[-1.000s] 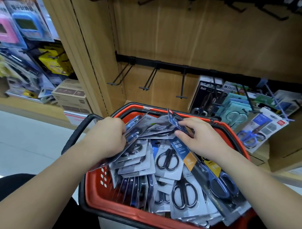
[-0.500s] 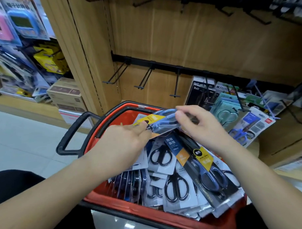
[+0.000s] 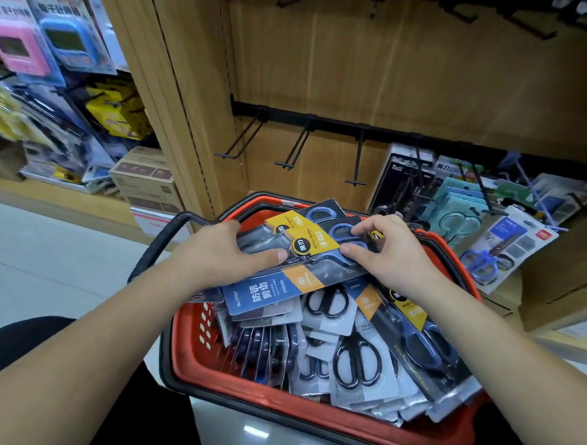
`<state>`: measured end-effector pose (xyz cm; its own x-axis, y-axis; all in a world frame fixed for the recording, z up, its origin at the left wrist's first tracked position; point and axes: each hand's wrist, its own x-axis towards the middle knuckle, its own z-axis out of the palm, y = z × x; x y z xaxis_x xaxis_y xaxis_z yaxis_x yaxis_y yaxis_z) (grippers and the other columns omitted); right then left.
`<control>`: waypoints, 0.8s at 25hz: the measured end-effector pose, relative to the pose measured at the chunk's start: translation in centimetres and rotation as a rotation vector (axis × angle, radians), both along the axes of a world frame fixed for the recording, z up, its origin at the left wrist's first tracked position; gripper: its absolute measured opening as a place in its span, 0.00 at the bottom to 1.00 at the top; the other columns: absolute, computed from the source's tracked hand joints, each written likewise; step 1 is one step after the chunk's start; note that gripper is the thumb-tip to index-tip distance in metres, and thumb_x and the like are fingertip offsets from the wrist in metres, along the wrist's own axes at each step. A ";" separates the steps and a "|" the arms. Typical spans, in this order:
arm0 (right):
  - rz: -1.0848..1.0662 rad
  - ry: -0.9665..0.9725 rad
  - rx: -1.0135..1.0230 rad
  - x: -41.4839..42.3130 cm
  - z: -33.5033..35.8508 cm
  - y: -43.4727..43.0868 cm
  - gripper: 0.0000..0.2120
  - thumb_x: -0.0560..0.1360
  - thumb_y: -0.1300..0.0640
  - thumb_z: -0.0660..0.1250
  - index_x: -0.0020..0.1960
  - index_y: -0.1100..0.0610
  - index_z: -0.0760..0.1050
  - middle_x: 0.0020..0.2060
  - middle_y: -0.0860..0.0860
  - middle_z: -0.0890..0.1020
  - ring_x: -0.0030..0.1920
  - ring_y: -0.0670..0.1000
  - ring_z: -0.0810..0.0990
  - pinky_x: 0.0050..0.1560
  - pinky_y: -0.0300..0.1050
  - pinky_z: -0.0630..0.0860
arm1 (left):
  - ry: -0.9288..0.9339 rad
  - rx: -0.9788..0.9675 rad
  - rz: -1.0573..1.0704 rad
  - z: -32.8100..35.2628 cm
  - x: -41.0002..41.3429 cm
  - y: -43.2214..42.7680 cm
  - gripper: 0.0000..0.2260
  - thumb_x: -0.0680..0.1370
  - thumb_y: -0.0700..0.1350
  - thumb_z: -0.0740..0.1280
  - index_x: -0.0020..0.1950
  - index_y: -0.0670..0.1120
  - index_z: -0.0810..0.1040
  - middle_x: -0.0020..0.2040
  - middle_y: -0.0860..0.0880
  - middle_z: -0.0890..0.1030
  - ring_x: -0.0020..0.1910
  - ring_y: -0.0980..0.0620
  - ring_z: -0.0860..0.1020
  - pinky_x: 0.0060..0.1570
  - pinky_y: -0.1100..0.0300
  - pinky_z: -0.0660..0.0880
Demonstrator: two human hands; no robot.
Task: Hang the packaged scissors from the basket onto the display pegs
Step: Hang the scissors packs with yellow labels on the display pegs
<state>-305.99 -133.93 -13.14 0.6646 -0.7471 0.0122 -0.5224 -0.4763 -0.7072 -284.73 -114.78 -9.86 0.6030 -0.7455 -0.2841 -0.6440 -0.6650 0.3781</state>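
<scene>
Head view: both hands meet over the far end of the red basket and share one stack of packaged scissors. The stack lies crosswise and nearly flat, just above the loose packs that fill the basket. The left hand grips the stack's left part, with the thumb laid across the front of the clear plastic and the fingers curled over the far edge. The blue header card sticks out below that hand, toward the camera. The right hand pinches the right part, where the blue scissor handles show through the plastic; its fingertips rest on top of the handles and its thumb presses the near edge. The yellow label sits between the two thumbs. The basket's black handle hangs folded down at its left side. Behind the basket, three black pegs slope down from a black rail on the wooden back panel, well apart from the stack. Right of them, hung scissor packs crowd the further pegs
</scene>
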 end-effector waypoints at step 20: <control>0.244 -0.229 0.275 1.2 4.7 5.9 0.08 0.76 0.53 0.77 0.55 0.51 0.85 0.49 0.45 0.89 0.52 0.47 0.87 0.61 0.58 0.81 | 0.539 -0.910 0.202 5.3 -1.8 0.0 0.16 0.74 0.48 0.81 0.58 0.47 0.83 0.45 0.45 0.89 0.45 0.44 0.88 0.52 0.41 0.85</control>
<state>-304.82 -127.99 -8.45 0.8257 -0.5641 0.0024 -0.2328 -0.3446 -0.9094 -286.49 -114.81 -4.59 0.6997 -0.7118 0.0620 -0.1543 -0.0659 0.9858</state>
